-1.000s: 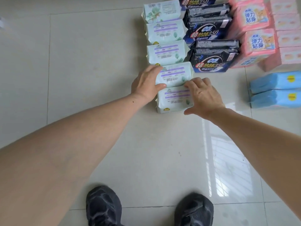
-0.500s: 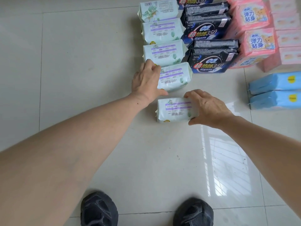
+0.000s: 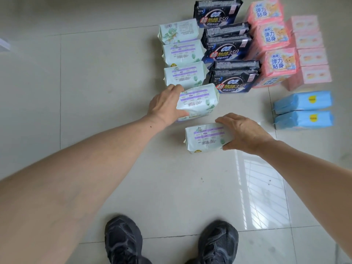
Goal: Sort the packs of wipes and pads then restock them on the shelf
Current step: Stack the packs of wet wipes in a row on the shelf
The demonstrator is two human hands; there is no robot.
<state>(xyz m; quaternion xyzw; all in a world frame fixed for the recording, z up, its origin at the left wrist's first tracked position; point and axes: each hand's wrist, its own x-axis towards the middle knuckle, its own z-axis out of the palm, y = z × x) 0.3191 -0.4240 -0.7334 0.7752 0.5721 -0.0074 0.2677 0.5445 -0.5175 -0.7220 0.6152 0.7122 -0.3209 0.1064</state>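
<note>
So, both hands are on pale green packs, sorting still underway on the floor.

Left hand (image 3: 165,106) grips the left end of one green pack (image 3: 198,101), tilted up at the near end of the green row; right hand (image 3: 245,133) wraps the right end of the nearest pack (image 3: 206,138), sitting apart on the tile floor (image 3: 95,92). These look light and squishy with slick plastic wrap, so I'd grab them across the short ends, not pinch the loose film.
</note>
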